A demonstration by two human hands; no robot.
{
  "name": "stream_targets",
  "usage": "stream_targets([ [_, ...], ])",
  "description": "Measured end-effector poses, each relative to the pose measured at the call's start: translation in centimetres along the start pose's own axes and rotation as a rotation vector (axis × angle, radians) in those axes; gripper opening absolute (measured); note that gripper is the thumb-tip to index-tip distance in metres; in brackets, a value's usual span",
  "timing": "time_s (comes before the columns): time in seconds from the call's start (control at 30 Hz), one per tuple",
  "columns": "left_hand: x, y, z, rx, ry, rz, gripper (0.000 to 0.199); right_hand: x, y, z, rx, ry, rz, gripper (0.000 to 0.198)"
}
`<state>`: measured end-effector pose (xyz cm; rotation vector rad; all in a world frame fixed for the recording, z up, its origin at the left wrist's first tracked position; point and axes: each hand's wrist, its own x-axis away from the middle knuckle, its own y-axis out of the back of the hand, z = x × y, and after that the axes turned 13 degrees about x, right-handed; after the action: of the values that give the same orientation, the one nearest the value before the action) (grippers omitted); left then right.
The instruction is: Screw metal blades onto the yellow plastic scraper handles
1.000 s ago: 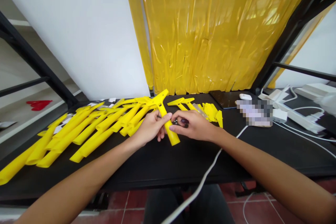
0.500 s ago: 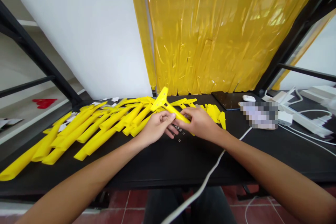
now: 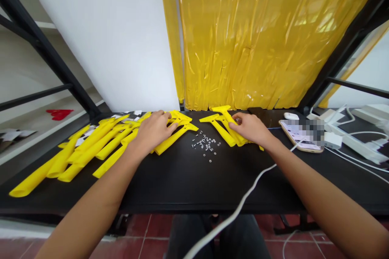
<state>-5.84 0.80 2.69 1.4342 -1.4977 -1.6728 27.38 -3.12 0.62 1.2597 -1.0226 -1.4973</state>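
My right hand [image 3: 251, 128] grips a yellow plastic T-shaped handle [image 3: 226, 116] at its tubular stem, over a few similar yellow handles [image 3: 223, 132] on the right of the table. On the left, my left hand [image 3: 154, 129] reaches over a large pile of the same yellow handles [image 3: 100, 143], thumb and index finger apart; its other fingers are partly hidden. Small screws and nuts [image 3: 207, 144] lie scattered on the black table [image 3: 182, 182] between my hands.
A phone [image 3: 299, 133] lies on the right, with a white earbud case [image 3: 291, 116] behind it. White cables and a power strip [image 3: 355, 143] stand farther right. One white cable [image 3: 243, 200] crosses the table's front edge. Yellow plastic curtain [image 3: 243, 48] hangs behind.
Both hands held one yellow handle over the middle; now they are apart. The right hand has carried the handle right to the small group, and the left has moved to the pile.
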Motion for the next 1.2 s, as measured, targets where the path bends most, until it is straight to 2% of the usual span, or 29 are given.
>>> stream_targets([
  [0.13,-0.1,-0.1,0.6,-0.039,0.058,0.145,0.052,0.4,-1.1,1.5,0.092,0.01,0.02,0.043],
  [0.23,-0.4,1.4,1.9,-0.007,0.189,0.179,0.062,0.4,-1.4,1.6,0.116,0.03,0.026,0.04],
  [0.3,-0.7,2.9,3.6,0.004,0.329,0.179,0.065,0.3,-1.3,1.3,0.127,0.026,0.034,0.039],
  [0.4,-0.9,4.7,6.9,0.012,0.445,0.195,0.062,0.2,-1.1,1.1,0.14,0.024,0.066,0.041],
  [0.53,-0.9,5.0,10.2,-0.111,0.6,0.253,0.058,0.2,-1.2,1.1,0.126,0.046,0.072,0.045],
  [0.63,-1.2,4.1,10.6,-0.09,0.577,0.319,0.061,0.3,-1.1,1.2,0.091,0.055,0.018,0.042],
  [0.73,-1.6,3.2,9.7,-0.051,0.51,0.389,0.064,0.4,-0.9,1.2,0.038,0.057,-0.019,0.037],
  [0.83,-1.7,2.8,8.5,-0.083,0.465,0.47,0.053,0.4,-0.7,1.1,-0.004,0.06,-0.026,0.035],
  [0.97,-1.4,3.2,8.0,-0.154,0.421,0.427,0.039,0.6,-0.6,1.2,-0.023,0.059,-0.021,0.033],
  [1.07,-1.3,3.6,8.6,-0.148,0.433,0.385,0.038,0.7,-0.5,1.3,-0.015,0.064,-0.022,0.032],
  [1.2,-1.5,3.5,10.0,-0.07,0.463,0.469,0.042,0.7,-0.4,1.3,-0.002,0.068,-0.009,0.033],
])
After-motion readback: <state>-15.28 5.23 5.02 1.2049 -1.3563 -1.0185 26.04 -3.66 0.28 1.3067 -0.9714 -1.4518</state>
